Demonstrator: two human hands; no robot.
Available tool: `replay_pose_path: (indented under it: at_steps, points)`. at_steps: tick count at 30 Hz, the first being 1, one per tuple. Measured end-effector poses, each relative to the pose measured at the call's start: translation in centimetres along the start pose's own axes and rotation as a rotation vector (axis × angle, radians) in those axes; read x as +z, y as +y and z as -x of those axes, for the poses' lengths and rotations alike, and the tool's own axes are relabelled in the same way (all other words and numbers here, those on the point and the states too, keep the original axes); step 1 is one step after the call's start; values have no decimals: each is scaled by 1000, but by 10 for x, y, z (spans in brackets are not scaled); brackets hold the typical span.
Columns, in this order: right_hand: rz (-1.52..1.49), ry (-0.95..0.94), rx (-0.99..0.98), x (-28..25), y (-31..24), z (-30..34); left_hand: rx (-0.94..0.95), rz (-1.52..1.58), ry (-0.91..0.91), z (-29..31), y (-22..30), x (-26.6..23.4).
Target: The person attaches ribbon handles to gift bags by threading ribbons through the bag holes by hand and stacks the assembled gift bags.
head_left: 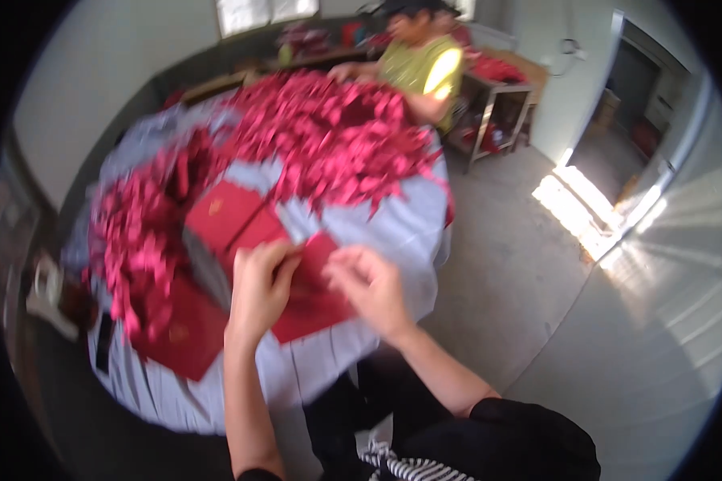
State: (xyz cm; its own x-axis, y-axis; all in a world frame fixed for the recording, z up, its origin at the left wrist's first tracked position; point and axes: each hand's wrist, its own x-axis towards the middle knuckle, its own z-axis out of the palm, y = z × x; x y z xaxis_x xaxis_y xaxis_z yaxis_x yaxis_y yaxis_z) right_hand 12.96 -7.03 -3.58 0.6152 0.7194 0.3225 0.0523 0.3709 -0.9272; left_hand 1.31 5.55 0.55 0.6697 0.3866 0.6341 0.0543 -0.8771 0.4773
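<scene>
Over the near side of the table, my left hand (258, 289) is closed, with thumb and forefinger pinching the left edge of a small red piece (318, 250), ribbon or fabric. My right hand (375, 293) has its fingers curled to a pinch at that piece's right side; motion blurs its fingertips. Just beneath both hands lies a flat red sheet or bag (317, 317). Left of my hands, more flat red pieces (225, 212) with a small gold mark lie together. Another red piece (186, 341) rests near the table's front left edge.
A big heap of loose red strips (329, 132) covers the far and left parts of the round table, which has a pale grey cloth (409, 232). Across it a person in a yellow top (421, 72) handles strips. A side table (501, 88) stands beyond, and a doorway (638, 112) at right.
</scene>
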Motion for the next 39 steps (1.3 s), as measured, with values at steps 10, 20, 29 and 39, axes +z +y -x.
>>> replay_pose_path:
  at_steps: [10,20,29,39]
  points:
    - [-1124,141,-263,-203,-42,-98,-341,-22,144,43,-49,1]
    - [-1073,397,-331,-279,-27,-69,-406,-38,83,47,-79,16]
    - [-1192,283,-13,-221,15,-58,-434,2,91,54,-84,21]
    - [-1084,-53,268,-128,34,-44,-427,-8,83,48,-68,13]
